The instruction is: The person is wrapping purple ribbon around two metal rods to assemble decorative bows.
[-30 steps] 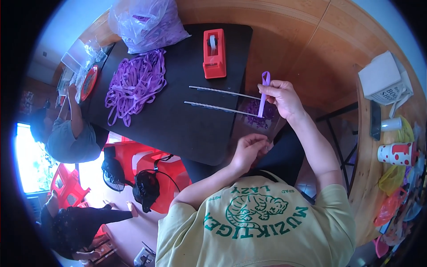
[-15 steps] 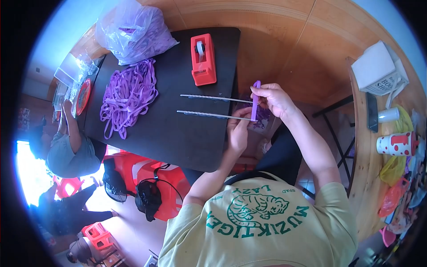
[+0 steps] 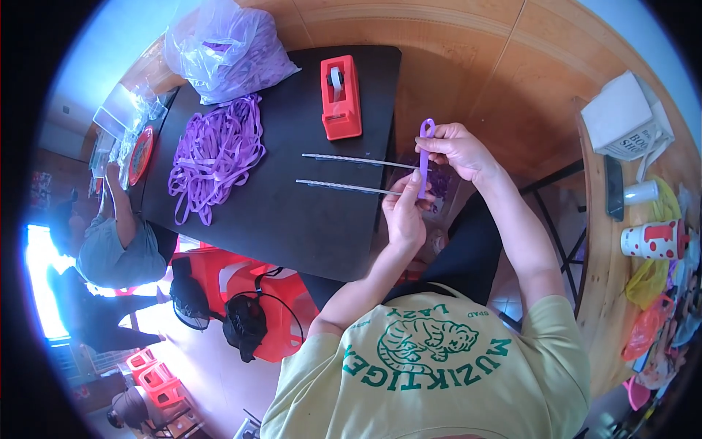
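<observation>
A short purple ribbon [image 3: 424, 162] stands by the right ends of two thin twisted metal rods [image 3: 344, 186], which stick out past the edge of the black table. Its far end shows as a small narrow loop. My right hand [image 3: 459, 152] pinches the ribbon just under that loop. Lower down, my left hand [image 3: 406, 218] is closed on the ribbon's near part, thumb up, beside the nearer rod's end. My fingers hide whether the ribbon still goes round the rods. A tangled heap of purple ribbons [image 3: 216, 157] lies on the table's left part.
Behind the heap sits a clear plastic bag [image 3: 234, 55] full of purple ribbon. A red tape dispenser [image 3: 341, 117] stands near the back of the black table [image 3: 292, 234]. On the right, a wooden table [image 3: 596, 307] bears a white box and a spotted cup [image 3: 651, 240]. Another person [image 3: 121, 249] is at far left.
My left hand has shifted up and right, its thumb now against the ribbon. My right hand has moved slightly away, and the ribbon's far end now shows as a loop.
</observation>
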